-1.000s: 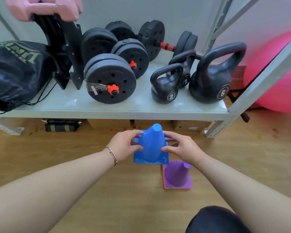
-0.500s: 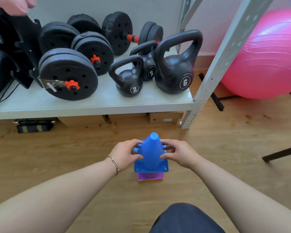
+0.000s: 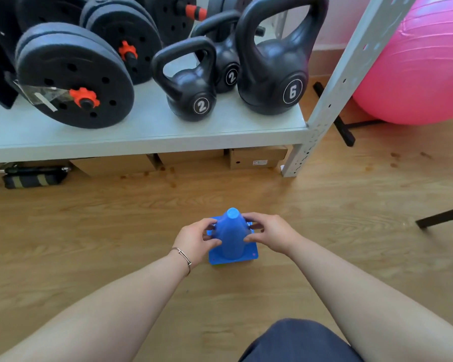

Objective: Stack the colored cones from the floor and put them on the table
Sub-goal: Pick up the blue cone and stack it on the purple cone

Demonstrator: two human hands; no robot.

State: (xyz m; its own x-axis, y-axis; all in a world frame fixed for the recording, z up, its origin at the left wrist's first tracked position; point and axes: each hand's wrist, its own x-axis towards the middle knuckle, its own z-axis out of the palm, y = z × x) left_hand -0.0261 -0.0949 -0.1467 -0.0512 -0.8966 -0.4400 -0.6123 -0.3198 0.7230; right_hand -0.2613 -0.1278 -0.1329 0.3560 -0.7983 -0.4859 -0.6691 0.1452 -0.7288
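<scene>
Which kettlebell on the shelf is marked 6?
The largest kettlebell, rightmost on the shelf beside the upright post. The two smaller kettlebells to its left are both marked 2.

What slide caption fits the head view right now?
Both hands, left and right, grip the blue cone on the wooden floor before a weights shelf.

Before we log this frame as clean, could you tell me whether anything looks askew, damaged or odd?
Nothing stands out. The blue cone stands upright on the floor, held between left hand and right hand; a green sliver shows under its base. The kettlebells stand upright on the shelf.
</scene>
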